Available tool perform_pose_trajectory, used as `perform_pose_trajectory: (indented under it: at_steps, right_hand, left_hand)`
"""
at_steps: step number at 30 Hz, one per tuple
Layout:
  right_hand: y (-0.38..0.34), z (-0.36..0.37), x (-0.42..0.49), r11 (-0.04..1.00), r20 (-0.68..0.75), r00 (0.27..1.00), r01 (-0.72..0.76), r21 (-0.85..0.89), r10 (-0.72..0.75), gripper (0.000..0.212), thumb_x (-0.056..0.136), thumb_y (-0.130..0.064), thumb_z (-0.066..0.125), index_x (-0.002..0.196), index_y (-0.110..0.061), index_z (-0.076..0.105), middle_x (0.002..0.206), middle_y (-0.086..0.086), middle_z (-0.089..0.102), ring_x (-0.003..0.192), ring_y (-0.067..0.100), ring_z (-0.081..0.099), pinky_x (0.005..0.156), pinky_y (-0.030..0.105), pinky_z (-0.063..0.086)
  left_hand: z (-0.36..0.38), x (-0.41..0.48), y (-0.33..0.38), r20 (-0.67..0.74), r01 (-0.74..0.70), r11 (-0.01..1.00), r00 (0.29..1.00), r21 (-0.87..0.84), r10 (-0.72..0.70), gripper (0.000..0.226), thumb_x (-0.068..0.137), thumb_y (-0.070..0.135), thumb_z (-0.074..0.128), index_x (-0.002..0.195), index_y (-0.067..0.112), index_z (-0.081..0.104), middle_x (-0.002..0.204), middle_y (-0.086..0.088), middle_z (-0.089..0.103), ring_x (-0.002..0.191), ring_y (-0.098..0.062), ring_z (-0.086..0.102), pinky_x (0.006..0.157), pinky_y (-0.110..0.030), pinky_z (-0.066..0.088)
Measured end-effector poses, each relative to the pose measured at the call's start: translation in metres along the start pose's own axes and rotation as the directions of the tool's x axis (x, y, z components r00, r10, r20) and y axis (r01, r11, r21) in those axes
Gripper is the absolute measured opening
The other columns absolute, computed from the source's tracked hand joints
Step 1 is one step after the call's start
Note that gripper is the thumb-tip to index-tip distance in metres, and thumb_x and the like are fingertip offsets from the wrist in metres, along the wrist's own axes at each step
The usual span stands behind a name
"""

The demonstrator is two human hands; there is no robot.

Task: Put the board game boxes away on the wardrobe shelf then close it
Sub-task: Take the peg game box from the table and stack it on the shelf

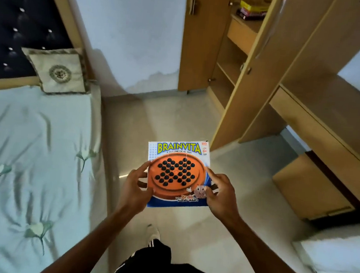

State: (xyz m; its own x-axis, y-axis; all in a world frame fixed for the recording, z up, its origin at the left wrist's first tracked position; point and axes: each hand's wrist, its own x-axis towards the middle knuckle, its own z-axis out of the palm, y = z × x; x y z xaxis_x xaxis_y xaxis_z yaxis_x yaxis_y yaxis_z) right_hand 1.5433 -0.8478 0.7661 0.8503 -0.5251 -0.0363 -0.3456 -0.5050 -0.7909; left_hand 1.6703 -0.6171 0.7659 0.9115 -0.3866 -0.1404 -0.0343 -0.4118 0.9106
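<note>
I hold a blue Brainvita game box (178, 155) flat in front of me over the floor, its orange round board picture facing up. My left hand (135, 186) grips its left edge and my right hand (221, 193) grips its right edge. Ahead on the right stands the wooden wardrobe (264, 63) with both doors open. On its upper shelf (247, 24) lies a stack of game boxes (252, 9), a yellow one on top of darker ones. Lower shelves show below it.
A bed (29, 156) with a pale green sheet and a cushion (58, 71) fills the left. A wooden desk (335, 118) with a low drawer unit (308, 187) runs along the right. The tiled floor (176, 118) lies between them, leading to the wardrobe.
</note>
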Motion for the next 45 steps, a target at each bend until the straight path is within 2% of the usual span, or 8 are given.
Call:
perform_pose_trajectory:
  at_steps: [4,16,22,27,31,35,40,45]
  right_hand:
    - [-0.022,0.016,0.097,1.000,-0.011,1.000,-0.002,-0.012,0.002,0.060,0.093,-0.015,0.061,0.145,-0.031,0.038,0.110,-0.003,0.049,0.104,0.017,0.060,0.076,0.023,0.059]
    - [-0.061,0.064,0.392,0.994,-0.014,0.998,-0.068,0.091,0.069,0.061,0.090,-0.018,0.064,0.144,-0.030,0.040,0.115,-0.003,0.046,0.107,0.016,0.059,0.056,0.008,0.053]
    - [-0.082,0.067,0.549,0.988,-0.026,0.997,-0.073,0.138,0.077,0.060,0.088,-0.020,0.067,0.143,-0.029,0.043,0.111,-0.004,0.049,0.100,0.016,0.064,0.059,0.011,0.055]
    - [-0.093,0.062,0.668,0.983,-0.022,0.994,-0.105,0.150,0.109,0.061,0.088,-0.019,0.067,0.143,-0.030,0.042,0.114,-0.004,0.048,0.105,0.017,0.062,0.060,0.013,0.056]
    - [-0.090,0.057,0.766,0.979,-0.063,0.987,-0.135,0.150,0.146,0.060,0.088,-0.018,0.067,0.143,-0.027,0.043,0.116,-0.003,0.048,0.104,0.015,0.061,0.063,0.016,0.057]
    - [-0.085,0.045,0.853,0.975,-0.138,0.977,-0.141,0.171,0.165,0.060,0.088,-0.019,0.067,0.143,-0.028,0.043,0.115,-0.006,0.047,0.105,0.016,0.060,0.059,0.013,0.055]
    - [-0.077,0.013,0.944,0.959,-0.272,0.934,-0.175,0.224,0.234,0.061,0.086,-0.021,0.067,0.142,-0.028,0.044,0.116,-0.008,0.045,0.108,0.017,0.060,0.068,0.026,0.061]
    - [-0.053,-0.040,1.013,0.947,-0.409,0.864,-0.207,0.247,0.295,0.060,0.089,-0.015,0.065,0.143,-0.029,0.043,0.117,-0.005,0.045,0.110,0.014,0.057,0.061,0.015,0.057]
  left_hand:
    - [-0.018,0.096,0.017,-0.021,-0.031,0.999,0.999,0.032,0.032,0.072,0.079,0.007,0.071,0.139,0.038,0.049,0.118,-0.002,0.064,0.084,-0.011,0.068,0.055,-0.019,0.054]
    - [-0.044,0.402,0.049,-0.014,-0.064,0.994,0.998,0.091,0.066,0.072,0.078,0.002,0.070,0.141,0.029,0.049,0.121,-0.006,0.060,0.096,-0.018,0.064,0.063,-0.018,0.053]
    - [-0.047,0.558,0.080,-0.025,-0.035,0.998,0.999,0.060,0.037,0.072,0.076,-0.001,0.069,0.137,0.031,0.053,0.116,-0.008,0.061,0.082,-0.008,0.063,0.060,-0.016,0.053]
    - [-0.039,0.683,0.107,-0.010,-0.044,0.997,0.999,0.065,0.045,0.073,0.077,-0.001,0.070,0.138,0.034,0.050,0.118,-0.007,0.059,0.086,-0.010,0.063,0.061,-0.022,0.054]
    - [-0.024,0.789,0.127,0.055,-0.076,0.994,0.996,0.078,0.072,0.073,0.081,0.001,0.069,0.143,0.032,0.044,0.122,-0.006,0.057,0.090,-0.013,0.063,0.058,-0.021,0.054]
    - [-0.001,0.891,0.153,0.117,-0.125,0.988,0.986,0.090,0.115,0.072,0.082,0.002,0.070,0.144,0.029,0.045,0.127,-0.007,0.057,0.099,-0.023,0.062,0.067,-0.030,0.057]
    - [0.041,1.016,0.206,0.257,-0.239,0.964,0.945,0.114,0.204,0.069,0.082,0.009,0.073,0.143,0.025,0.046,0.130,-0.007,0.059,0.100,-0.027,0.065,0.070,-0.031,0.057]
    - [0.108,1.104,0.273,0.382,-0.289,0.955,0.891,0.064,0.244,0.070,0.077,-0.001,0.071,0.139,0.027,0.051,0.120,-0.002,0.061,0.087,-0.021,0.065,0.066,-0.031,0.056]
